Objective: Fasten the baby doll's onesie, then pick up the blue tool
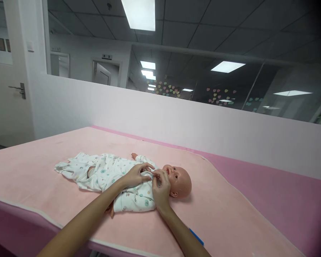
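Observation:
A baby doll point(178, 180) lies on its back on a pink blanket point(42, 167), head to the right. It wears a white patterned sleepsuit point(107, 171). My left hand point(136, 175) pinches the sleepsuit fabric at the doll's chest, just below the neck. My right hand point(161, 189) pinches the same collar edge beside the doll's chin, fingertips almost touching those of the left hand. Both hands' fingers are closed on the cloth.
The blanket covers a darker pink padded table point(283, 200) against a low white partition wall point(203, 121). A small blue object point(196, 236) lies near the front edge by my right forearm. A door point(5, 92) stands at the far left.

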Demonstrator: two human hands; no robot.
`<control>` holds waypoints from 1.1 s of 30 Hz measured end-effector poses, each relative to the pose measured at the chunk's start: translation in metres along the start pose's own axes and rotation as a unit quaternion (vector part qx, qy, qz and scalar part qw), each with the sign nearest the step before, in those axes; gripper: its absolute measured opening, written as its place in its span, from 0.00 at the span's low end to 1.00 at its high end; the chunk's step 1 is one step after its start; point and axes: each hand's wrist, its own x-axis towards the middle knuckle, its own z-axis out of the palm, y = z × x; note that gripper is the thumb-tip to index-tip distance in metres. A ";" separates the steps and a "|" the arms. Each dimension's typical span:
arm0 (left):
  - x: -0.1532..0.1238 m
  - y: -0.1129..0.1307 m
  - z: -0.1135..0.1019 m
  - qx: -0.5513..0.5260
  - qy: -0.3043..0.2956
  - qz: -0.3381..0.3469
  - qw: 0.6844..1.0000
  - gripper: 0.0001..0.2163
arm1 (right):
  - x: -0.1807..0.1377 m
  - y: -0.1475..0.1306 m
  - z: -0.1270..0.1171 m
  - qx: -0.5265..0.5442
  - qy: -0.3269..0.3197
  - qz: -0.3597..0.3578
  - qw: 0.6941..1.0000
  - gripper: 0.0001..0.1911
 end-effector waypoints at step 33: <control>0.000 0.002 0.001 0.000 0.001 0.025 1.000 0.14 | -0.004 -0.004 0.001 -0.034 -0.032 0.002 0.999 0.09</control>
